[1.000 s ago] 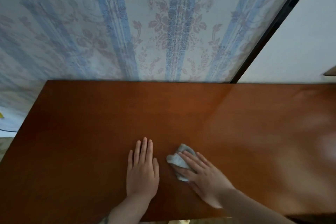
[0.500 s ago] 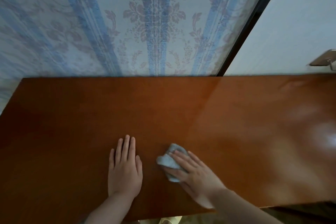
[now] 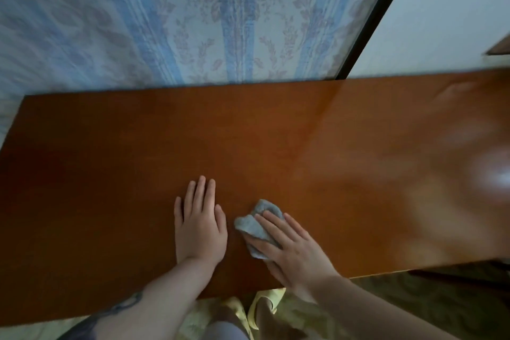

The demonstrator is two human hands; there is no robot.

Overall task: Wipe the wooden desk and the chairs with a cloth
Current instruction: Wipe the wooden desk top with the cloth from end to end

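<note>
Wallpaper (image 3: 193, 22) shifted; desk (image 3: 110, 160) bare otherwise.

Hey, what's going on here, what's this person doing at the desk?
A person is wiping the wooden desk. Their right hand presses a small grey cloth flat against the desktop near the front edge, with straight fingers on top of it. The left hand lies flat, palm down, on the wood just beside the cloth, not touching it. No chair can be made out in this view.
</note>
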